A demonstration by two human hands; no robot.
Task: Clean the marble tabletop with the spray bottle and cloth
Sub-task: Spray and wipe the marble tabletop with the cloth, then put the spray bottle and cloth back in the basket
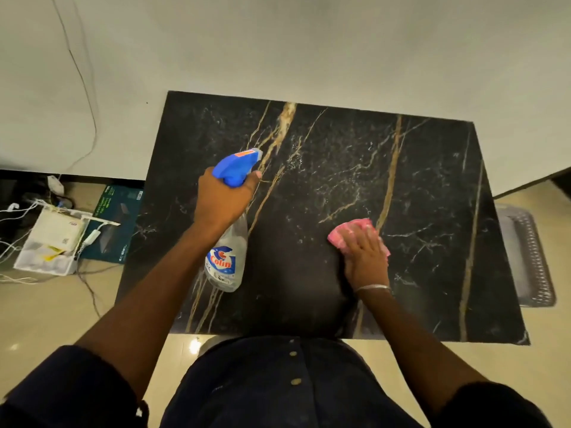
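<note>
The black marble tabletop (324, 156) with gold and white veins fills the middle of the view. My left hand (222, 199) grips the neck of a clear spray bottle (227, 257) with a blue trigger head, held above the table's left half, nozzle pointing away from me. A pink cloth (349, 231) lies on the marble at centre right. My right hand (364, 257) rests flat on the cloth, fingers straight, covering most of it. A fine mist of droplets shows on the marble near the centre.
The table stands against a white wall (309, 41). Left of it on the floor lie a white box (49, 242), cables and a dark green carton (114, 223). A grey mat (528, 254) sits on the floor at the right.
</note>
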